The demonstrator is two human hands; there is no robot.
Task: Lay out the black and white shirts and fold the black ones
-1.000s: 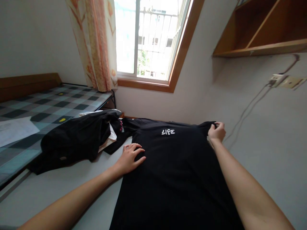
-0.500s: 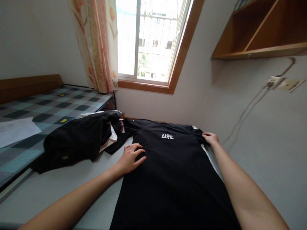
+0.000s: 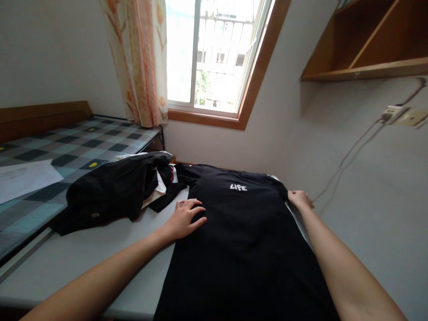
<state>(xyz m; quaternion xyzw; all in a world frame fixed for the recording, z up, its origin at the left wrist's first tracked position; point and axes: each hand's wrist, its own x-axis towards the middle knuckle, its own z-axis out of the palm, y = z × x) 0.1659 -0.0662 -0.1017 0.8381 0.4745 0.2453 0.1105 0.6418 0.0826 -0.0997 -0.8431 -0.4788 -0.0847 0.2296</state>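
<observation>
A black T-shirt with small white lettering near its top lies spread over the white table. My left hand rests on its left side edge, fingers spread and lying flat on the cloth. At the right, my right hand has its fingers closed on the shirt's right sleeve, close to the wall. The left sleeve lies out toward a heap of black clothes, which has some white cloth showing in it.
Left of the table is a bed with a checked mattress and sheets of paper on it. A curtain hangs beside the window ahead. A wooden shelf and a socket with cords are on the right wall.
My right hand has turned and closed more tightly on the sleeve, drawing it slightly outward. My left hand stays in place on the shirt. The view has shifted slightly.
</observation>
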